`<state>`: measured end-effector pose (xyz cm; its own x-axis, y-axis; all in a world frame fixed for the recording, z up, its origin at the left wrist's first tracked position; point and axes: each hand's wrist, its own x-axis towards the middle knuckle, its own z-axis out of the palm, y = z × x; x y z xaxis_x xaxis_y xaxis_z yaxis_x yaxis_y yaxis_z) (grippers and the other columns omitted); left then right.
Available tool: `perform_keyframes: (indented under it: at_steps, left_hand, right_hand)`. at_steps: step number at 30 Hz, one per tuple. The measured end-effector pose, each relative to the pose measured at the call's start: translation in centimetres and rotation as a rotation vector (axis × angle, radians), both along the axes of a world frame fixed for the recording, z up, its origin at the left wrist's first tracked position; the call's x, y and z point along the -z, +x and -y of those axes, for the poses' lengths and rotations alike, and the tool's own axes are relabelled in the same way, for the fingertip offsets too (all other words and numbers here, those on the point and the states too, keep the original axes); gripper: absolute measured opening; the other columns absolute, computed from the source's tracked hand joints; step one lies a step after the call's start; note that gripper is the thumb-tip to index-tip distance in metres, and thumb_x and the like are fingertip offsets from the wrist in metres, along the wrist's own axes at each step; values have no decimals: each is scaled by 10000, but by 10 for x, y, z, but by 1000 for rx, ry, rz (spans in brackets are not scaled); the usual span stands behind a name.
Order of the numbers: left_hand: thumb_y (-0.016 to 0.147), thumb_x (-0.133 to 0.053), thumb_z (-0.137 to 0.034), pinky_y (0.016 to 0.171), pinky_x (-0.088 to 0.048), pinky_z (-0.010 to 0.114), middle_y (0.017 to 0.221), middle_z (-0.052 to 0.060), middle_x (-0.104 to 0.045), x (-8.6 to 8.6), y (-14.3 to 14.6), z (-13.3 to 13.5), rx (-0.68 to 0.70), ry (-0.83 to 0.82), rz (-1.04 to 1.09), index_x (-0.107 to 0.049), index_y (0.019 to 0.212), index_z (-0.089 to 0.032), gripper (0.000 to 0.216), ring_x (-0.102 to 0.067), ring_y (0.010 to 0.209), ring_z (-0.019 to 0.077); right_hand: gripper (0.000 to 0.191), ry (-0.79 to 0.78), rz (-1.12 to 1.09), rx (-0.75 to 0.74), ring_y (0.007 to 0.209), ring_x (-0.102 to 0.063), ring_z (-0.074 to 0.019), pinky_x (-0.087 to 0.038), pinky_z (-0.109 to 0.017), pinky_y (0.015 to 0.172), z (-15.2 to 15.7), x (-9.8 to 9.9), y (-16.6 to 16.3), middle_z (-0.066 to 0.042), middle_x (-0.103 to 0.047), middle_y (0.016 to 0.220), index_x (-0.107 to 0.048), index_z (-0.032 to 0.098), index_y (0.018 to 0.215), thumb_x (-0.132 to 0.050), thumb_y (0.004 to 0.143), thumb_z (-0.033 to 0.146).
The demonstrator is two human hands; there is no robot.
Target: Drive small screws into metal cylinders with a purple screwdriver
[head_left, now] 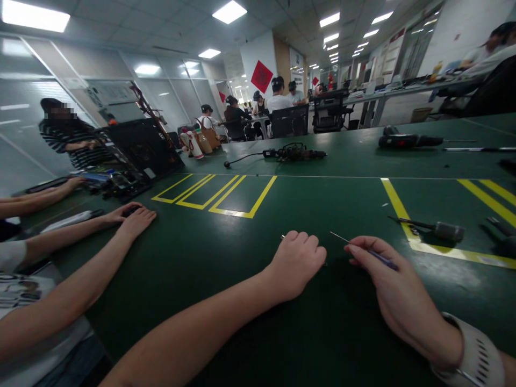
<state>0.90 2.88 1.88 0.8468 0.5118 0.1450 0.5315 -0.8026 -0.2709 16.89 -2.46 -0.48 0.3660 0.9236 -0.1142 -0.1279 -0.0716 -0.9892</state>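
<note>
My right hand (387,274) pinches a slim screwdriver (384,259) by its bluish-purple handle, and the thin metal shaft points left toward my other hand. My left hand (299,263) is closed in a fist just above the green table (226,258). A small shiny end shows at the fist's upper left; the rest of what it grips is hidden by the fingers. The screwdriver's tip and my left fist are apart. To the right, a dark tool with a thick cylindrical handle (449,232) lies across yellow tape.
Yellow tape outlines (231,213) mark the tabletop. Farther back lie a cable-wrapped black tool (296,152) and a black power drill (403,141). At left, another person's hands (137,219) rest on the table near a dark equipment panel (137,142).
</note>
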Motion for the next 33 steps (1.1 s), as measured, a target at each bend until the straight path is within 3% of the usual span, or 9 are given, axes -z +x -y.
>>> perform_keyframes:
  at_steps: [6, 9, 12, 17, 18, 20, 23, 27, 33]
  left_hand:
    - [873, -378, -109, 646, -310, 342, 748, 62, -552, 4, 2, -2, 116, 292, -81, -543, 772, -140, 196, -501, 710, 203]
    - [885, -357, -103, 680, -308, 347, 774, 69, -570, 5, 1, -3, 216, 324, -59, -560, 791, -136, 226, -507, 734, 205]
    - [889, -358, -108, 681, -306, 348, 775, 65, -573, 5, 0, -4, 229, 293, -44, -566, 790, -138, 233, -506, 735, 206]
    - [870, -459, -153, 716, -328, 329, 842, 42, -595, 11, -9, -15, -4, 5, 155, -558, 829, -163, 107, -518, 800, 194]
    - [868, -494, -200, 729, -332, 322, 868, 37, -602, 12, -12, -19, -59, -78, 239, -555, 853, -167, 71, -523, 824, 189]
    - [822, -583, -382, 735, -336, 311, 884, 28, -610, 16, -18, -28, -100, -227, 380, -546, 861, -171, 218, -533, 836, 187]
    - [691, -651, -554, 733, -332, 302, 838, 14, -609, 17, -25, -38, -17, -394, 415, -535, 807, -177, 411, -540, 800, 181]
    - [590, -684, -616, 720, -341, 288, 807, 9, -590, 14, -32, -43, 166, -558, 319, -516, 779, -183, 501, -524, 773, 173]
    - [528, -673, -680, 782, -373, 315, 919, 46, -579, 10, -35, -35, 252, -633, 298, -527, 807, -197, 577, -509, 859, 207]
  right_hand:
    - [294, -55, 74, -97, 1034, -525, -275, -383, -427, 884, 3, 1, 1, -38, -630, 1030, -655, 232, 934, -688, 699, 406]
    - [311, -57, 85, -108, 1039, -542, -272, -377, -439, 915, 3, -1, 0, -41, -644, 1027, -639, 240, 993, -630, 749, 433]
    - [323, -63, 92, -127, 987, -579, -277, -394, -445, 899, 3, -3, -1, -50, -670, 957, -634, 222, 992, -615, 756, 441]
    - [277, -54, 142, -177, 989, -584, -266, -394, -432, 899, 3, -1, 0, -42, -680, 959, -636, 227, 969, -600, 779, 425]
    - [269, -48, 149, -185, 994, -583, -264, -392, -431, 901, 3, 0, 0, -40, -679, 964, -636, 229, 966, -596, 784, 422]
    - [248, -40, 173, -194, 1004, -578, -262, -386, -427, 906, 2, 1, 0, -39, -676, 983, -638, 230, 954, -592, 788, 409]
    - [216, -44, 219, -206, 1021, -567, -260, -382, -421, 904, 2, 2, 1, -34, -668, 1021, -643, 239, 941, -585, 790, 383]
    - [198, -49, 260, -238, 1045, -550, -262, -376, -422, 909, 2, 3, 2, -33, -659, 1051, -643, 245, 936, -569, 798, 366]
    - [181, 9, 359, -279, 1010, -571, -258, -404, -417, 892, 3, 4, 1, -25, -666, 1029, -655, 249, 916, -564, 786, 335]
